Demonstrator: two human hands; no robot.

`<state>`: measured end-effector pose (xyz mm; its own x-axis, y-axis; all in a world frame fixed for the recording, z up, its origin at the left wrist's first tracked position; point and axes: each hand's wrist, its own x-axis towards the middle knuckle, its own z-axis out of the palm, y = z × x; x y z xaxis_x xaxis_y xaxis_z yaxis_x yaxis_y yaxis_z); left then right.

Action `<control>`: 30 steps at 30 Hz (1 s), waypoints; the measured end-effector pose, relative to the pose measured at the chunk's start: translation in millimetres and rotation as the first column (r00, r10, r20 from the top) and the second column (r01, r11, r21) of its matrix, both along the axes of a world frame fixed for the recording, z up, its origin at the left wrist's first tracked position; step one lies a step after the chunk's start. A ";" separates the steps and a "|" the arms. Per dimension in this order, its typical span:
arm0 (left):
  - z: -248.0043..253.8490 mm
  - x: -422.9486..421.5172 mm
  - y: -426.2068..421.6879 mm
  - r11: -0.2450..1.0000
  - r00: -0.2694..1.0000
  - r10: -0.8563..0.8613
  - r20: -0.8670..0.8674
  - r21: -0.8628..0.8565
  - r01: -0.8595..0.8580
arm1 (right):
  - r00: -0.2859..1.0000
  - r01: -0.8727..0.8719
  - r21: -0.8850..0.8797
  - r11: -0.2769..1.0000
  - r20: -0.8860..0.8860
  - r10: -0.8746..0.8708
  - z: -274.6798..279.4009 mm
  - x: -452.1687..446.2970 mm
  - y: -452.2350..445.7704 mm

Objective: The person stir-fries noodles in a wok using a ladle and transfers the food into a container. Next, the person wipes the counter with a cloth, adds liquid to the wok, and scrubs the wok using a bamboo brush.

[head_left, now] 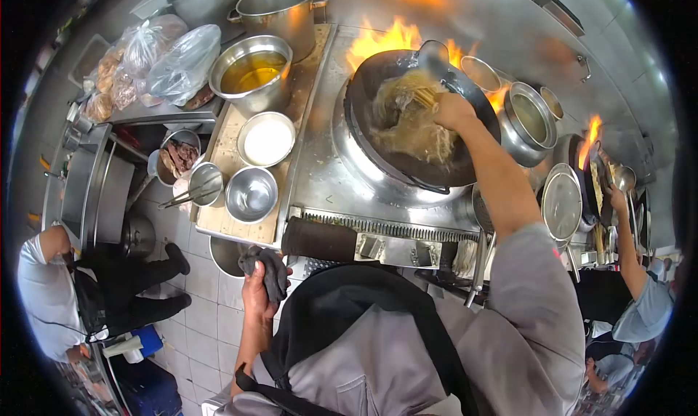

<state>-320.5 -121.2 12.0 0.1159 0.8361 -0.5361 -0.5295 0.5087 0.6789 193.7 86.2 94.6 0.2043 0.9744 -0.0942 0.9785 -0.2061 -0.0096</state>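
Observation:
My right hand (456, 114) reaches over a large black wok (356, 118), its fingers wrapped round a bundle of thin yellowish bamboo sticks, which looks like a wok brush (423, 96). Cloudy brownish liquid (414, 136) swirls in the wok around the brush's end. Flames (385, 42) rise behind the far rim. A dark rounded piece, like a ladle's bowl (434, 57), shows at that rim. Down by the counter's front edge, my left hand (258, 291) grips a bunched dark grey cloth (270, 271), apart from the wok.
Left of the stove are a bowl of yellow oil (253, 73), a bowl of white contents (267, 139) and a steel bowl (251, 194). Strainers (562, 207) and a steel pot (529, 118) stand right. A co-worker's arm (627, 231) reaches to another flaming wok; another person (54, 292) is left.

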 end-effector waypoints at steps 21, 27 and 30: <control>1.5 72.5 -18.0 1.000 0.999 -0.025 -0.042 -0.003 0.025 | 0.942 -0.153 -0.230 0.961 0.261 0.212 -8.7 12.9 -72.5; 2.9 63.4 -15.6 0.999 0.999 -0.010 -0.050 0.039 0.012 | 0.963 -0.152 -0.230 0.961 0.182 0.196 47.0 -2.5 -40.3; 7.4 62.3 -15.8 0.998 0.999 0.013 -0.035 0.055 -0.011 | 0.942 -0.235 -0.241 0.942 0.184 0.282 49.4 -13.9 -35.6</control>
